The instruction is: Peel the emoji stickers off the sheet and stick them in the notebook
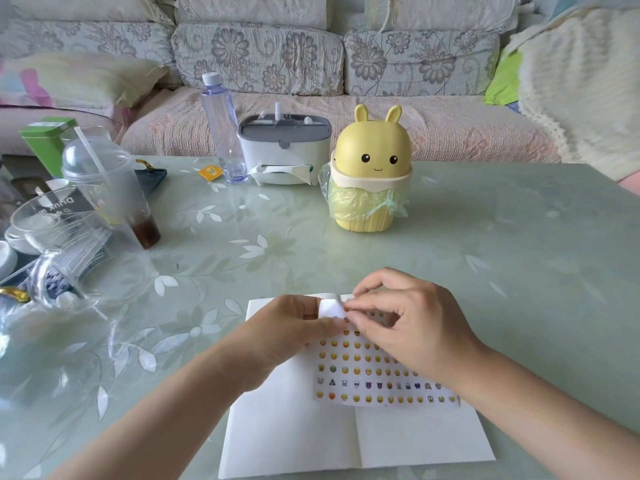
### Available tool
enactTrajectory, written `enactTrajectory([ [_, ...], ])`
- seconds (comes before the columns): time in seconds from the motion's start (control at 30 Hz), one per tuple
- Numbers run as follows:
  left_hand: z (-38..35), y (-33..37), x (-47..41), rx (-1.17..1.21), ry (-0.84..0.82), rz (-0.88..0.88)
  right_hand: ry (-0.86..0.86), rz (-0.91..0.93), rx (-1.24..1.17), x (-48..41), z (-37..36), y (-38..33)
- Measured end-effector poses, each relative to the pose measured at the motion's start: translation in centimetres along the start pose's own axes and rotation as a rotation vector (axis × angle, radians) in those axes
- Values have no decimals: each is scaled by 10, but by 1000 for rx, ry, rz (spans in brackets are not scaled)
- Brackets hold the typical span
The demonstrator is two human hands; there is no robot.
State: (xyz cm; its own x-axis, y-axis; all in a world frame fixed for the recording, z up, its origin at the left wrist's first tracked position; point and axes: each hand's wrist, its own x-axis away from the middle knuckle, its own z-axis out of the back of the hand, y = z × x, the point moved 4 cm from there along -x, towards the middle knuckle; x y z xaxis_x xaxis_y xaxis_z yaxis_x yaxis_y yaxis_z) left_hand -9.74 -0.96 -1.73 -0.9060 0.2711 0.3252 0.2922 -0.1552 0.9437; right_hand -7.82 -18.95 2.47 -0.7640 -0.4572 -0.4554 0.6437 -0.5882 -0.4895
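notebook (287,434) lies open and flat on the desk (485,237), closest to the person, its visible pages blank. across its right page and middle fold lies the sticker sheet (367,382), rows of small emoji faces, its upper part hidden beneath the two hands. the left hand (291,330) has its fingers curled and pinches the sheet's top left corner (330,308), bent back so the white underside shows. the right hand (412,327) has thumb and forefinger drawn together right beside that fold, at the top row. whether they already grip an emoji or only pick at its edge is too small to tell.

from where i stand this looks like an early step: lifting a sticker free. to do it well, i'd bend the corner sharply so a sticker's edge stands proud of the backing. i'd catch that edge with a nail rather than the pad, then peel low and slow so it neither curls nor tears. the left hand ought to pin the sheet so it doesn't rise too.
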Motion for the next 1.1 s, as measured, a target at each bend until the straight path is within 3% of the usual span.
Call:
enactTrajectory([
  [0.37, -9, 4, 2, 97, 161, -36, 40, -28, 6, -4, -1, 1],
  [0.63, -13, 8, 4, 105, 130, -40, 47, -63, 95, -6, 1, 1],
  [0.83, -7, 20, 7, 53, 92, -75, -188, -193, -132, -13, 3, 12],
  [0.97, 3, 28, 8, -38, 124, -72, -202, -54, -49, -21, 9, 7],
  [1.1, 8, 33, 9, -140, 173, -84, -106, 35, -31, -28, 6, 0],
])
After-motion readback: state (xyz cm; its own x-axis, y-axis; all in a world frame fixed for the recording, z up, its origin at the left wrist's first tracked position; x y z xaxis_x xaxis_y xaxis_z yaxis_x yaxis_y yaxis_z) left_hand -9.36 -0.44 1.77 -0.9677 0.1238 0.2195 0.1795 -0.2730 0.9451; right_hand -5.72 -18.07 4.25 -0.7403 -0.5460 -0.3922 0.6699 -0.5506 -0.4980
